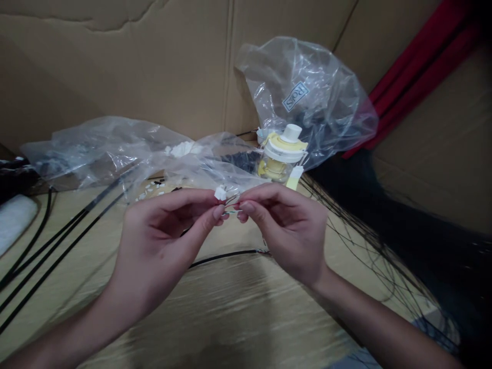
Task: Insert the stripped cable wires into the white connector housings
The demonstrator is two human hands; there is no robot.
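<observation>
My left hand (165,241) pinches a small white plastic connector (220,193) between thumb and forefinger. My right hand (288,225) faces it, with its fingertips closed on thin coloured wires (232,204) that run to the connector. Both hands meet above the middle of a cardboard work surface (230,307). A black cable (226,254) hangs below the hands and runs left under my left palm.
Crumpled clear plastic bags (115,148) lie behind the hands, one (303,97) upright at the back. A small jar with a white and yellow lid (282,154) stands behind my right hand. Black cables (46,241) cross the left; a bundle of thin black wires (384,230) spreads right.
</observation>
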